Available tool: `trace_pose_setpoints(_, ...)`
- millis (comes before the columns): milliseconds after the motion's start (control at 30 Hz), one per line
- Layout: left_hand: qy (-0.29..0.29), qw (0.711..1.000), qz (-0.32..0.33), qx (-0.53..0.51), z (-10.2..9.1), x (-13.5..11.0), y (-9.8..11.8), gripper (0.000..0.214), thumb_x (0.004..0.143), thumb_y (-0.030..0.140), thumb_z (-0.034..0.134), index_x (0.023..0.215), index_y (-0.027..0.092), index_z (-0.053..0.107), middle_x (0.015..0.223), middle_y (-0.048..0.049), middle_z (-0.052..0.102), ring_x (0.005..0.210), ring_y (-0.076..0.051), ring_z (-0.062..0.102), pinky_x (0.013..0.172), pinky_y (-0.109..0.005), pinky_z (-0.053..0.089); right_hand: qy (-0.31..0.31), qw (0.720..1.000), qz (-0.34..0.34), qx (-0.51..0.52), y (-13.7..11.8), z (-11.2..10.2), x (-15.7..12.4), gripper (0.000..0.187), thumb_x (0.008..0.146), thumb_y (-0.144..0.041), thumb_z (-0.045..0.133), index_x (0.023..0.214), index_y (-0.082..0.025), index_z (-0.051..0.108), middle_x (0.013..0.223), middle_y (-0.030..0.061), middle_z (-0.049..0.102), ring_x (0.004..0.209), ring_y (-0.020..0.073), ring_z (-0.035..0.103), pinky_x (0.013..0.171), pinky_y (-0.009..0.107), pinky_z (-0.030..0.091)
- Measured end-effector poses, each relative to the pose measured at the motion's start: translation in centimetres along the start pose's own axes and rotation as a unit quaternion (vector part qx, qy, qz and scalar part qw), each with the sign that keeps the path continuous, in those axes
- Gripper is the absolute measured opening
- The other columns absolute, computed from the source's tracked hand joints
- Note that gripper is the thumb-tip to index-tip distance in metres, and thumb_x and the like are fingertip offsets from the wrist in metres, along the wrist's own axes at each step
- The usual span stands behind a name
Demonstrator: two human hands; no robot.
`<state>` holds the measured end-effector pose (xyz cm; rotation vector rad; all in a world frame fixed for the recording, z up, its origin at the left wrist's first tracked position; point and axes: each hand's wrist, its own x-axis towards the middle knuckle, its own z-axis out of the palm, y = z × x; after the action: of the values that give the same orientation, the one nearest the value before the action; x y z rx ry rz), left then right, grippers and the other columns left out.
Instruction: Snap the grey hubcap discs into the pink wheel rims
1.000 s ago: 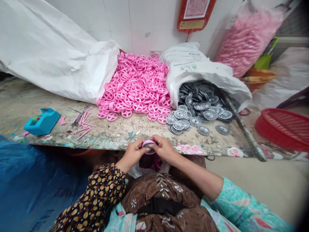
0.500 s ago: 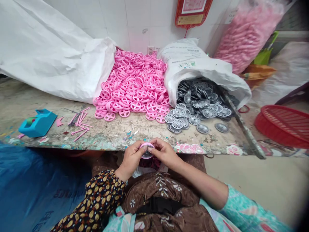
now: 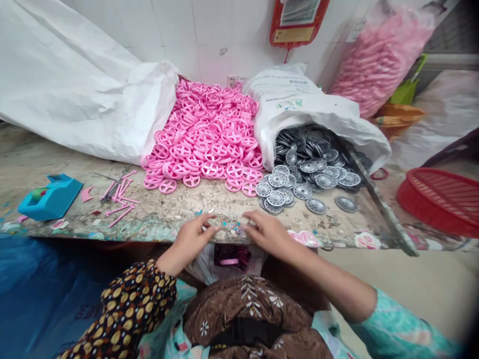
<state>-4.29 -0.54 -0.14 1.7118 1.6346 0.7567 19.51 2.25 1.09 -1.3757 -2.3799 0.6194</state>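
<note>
Left hand (image 3: 190, 238): is hovering at the front edge of the bench (image 3: 157, 202), its fingers parted and curving toward the middle.
Right hand (image 3: 269, 233): is facing it, well apart, its fingers open too and pointing inward.
Between the hands: small blue flecks (image 3: 232, 225) are showing on the worn bench surface.
Pink round piece (image 3: 229, 262): is showing edge-on below the gap between the hands, in front of the mouth of a clear plastic bag (image 3: 204, 266); whether it is touching the dark pink contents (image 3: 241, 253) is impossible to tell.
Pink wheels (image 3: 215, 132): are lying heaped beyond the hands, spilling beside a white sack (image 3: 108, 107).
Grey discs (image 3: 277, 198): are spilling from a printed white bag (image 3: 299, 102), some overlapping, two lying apart in front.
Metal bar (image 3: 377, 199): is slanting from that bag's mouth to the bench edge.
Left end: a blue tape dispenser (image 3: 52, 197) is sitting near a loose bunch of pink sticks (image 3: 121, 216).
Right end: a red basket (image 3: 436, 207) is standing beyond the bar.
Near the right forearm: pink-and-white stickers (image 3: 305, 238) are lying along the edge.
</note>
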Motion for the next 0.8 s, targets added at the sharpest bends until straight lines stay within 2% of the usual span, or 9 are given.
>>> trace_pose_setpoints(100,0.063,0.991,0.067,0.097,-0.5,4.2,0.7,0.028,0.083,0.036,0.052,0.102,0.022,0.068,0.083,-0.004,0.066,0.073,-0.017,0.058,0.071,-0.028,0.043,0.065,0.974,0.075,-0.204,2.2,-2.7,3.4,0.033,0.092,-0.033,0.041,0.114,-0.015,0.058,0.106,0.0157,0.06,0.095,0.0258,0.056,0.077,0.034,0.04)
trace_pose_setpoints(200,0.052,0.974,0.118,0.186,1.0,8.4,1.7,0.025,0.084,0.025,0.05,0.101,0.021,0.068,0.092,-0.0077,0.062,0.088,-0.021,0.057,0.08,-0.032,0.042,0.045,0.942,0.1,-0.316,3.7,-3.6,5.6,0.03,0.088,-0.03,0.047,0.107,-0.012,0.061,0.099,0.0191,0.061,0.092,0.0297,0.055,0.074,0.036,0.039)
trace_pose_setpoints(333,0.073,0.958,0.119,0.251,3.9,12.6,2.8,0.032,0.083,0.02,0.049,0.111,0.02,0.063,0.103,-0.0119,0.055,0.099,-0.026,0.051,0.081,-0.035,0.041,0.012,0.937,0.08,-0.339,4.3,-3.1,6.4,0.03,0.09,-0.027,0.042,0.106,-0.012,0.062,0.093,0.0194,0.064,0.085,0.028,0.057,0.071,0.035,0.038)
trace_pose_setpoints(467,0.068,0.962,0.103,0.242,4.5,14.3,3.1,0.02,0.082,0.019,0.048,0.088,0.017,0.067,0.098,-0.0121,0.055,0.099,-0.026,0.049,0.084,-0.038,0.041,0.029,0.943,0.079,-0.321,4.8,-3.3,6.4,0.032,0.092,-0.026,0.035,0.103,-0.013,0.062,0.087,0.0167,0.066,0.079,0.0244,0.058,0.07,0.033,0.037)
trace_pose_setpoints(567,0.089,0.983,0.12,0.108,3.6,13.6,2.7,0.009,0.079,0.021,0.055,0.077,0.018,0.064,0.094,-0.0089,0.058,0.101,-0.025,0.049,0.091,-0.04,0.039,0.08,0.959,0.077,-0.259,5.0,-4.0,6.5,0.029,0.092,-0.025,0.037,0.099,-0.016,0.064,0.092,0.0144,0.064,0.08,0.022,0.057,0.07,0.031,0.037)
trace_pose_setpoints(633,0.09,0.99,0.08,-0.076,3.0,12.1,2.5,0.007,0.077,0.025,0.059,0.075,0.018,0.06,0.087,-0.0051,0.06,0.093,-0.021,0.053,0.088,-0.038,0.043,0.152,0.974,0.061,-0.159,4.4,-4.0,6.6,0.027,0.092,-0.029,0.039,0.098,-0.018,0.064,0.095,0.0117,0.062,0.083,0.0209,0.056,0.071,0.03,0.038)
trace_pose_setpoints(667,0.074,0.978,0.04,-0.189,2.8,11.1,2.5,0.009,0.077,0.027,0.06,0.077,0.018,0.058,0.083,-0.0033,0.06,0.087,-0.019,0.056,0.084,-0.037,0.045,0.182,0.978,0.048,-0.089,3.8,-3.7,6.7,0.027,0.092,-0.032,0.041,0.098,-0.018,0.063,0.095,0.0099,0.062,0.084,0.0201,0.056,0.072,0.029,0.039)
trace_pose_setpoints(700,0.05,0.952,-0.007,-0.301,2.7,10.0,2.5,0.011,0.078,0.028,0.06,0.079,0.018,0.056,0.081,-0.0019,0.06,0.082,-0.017,0.058,0.08,-0.035,0.048,0.201,0.979,0.036,-0.013,3.1,-3.2,6.8,0.026,0.092,-0.033,0.042,0.097,-0.019,0.062,0.092,0.0078,0.062,0.083,0.0189,0.056,0.072,0.028,0.04)
trace_pose_setpoints(800,-0.013,0.832,-0.119,-0.542,2.7,6.7,2.7,0.018,0.077,0.03,0.063,0.088,0.018,0.055,0.086,-0.0013,0.064,0.076,-0.014,0.062,0.075,-0.033,0.051,0.201,0.969,0.011,0.142,0.5,-0.8,6.6,0.02,0.088,-0.034,0.048,0.095,-0.019,0.06,0.082,0.0029,0.061,0.077,0.0162,0.055,0.071,0.027,0.042)
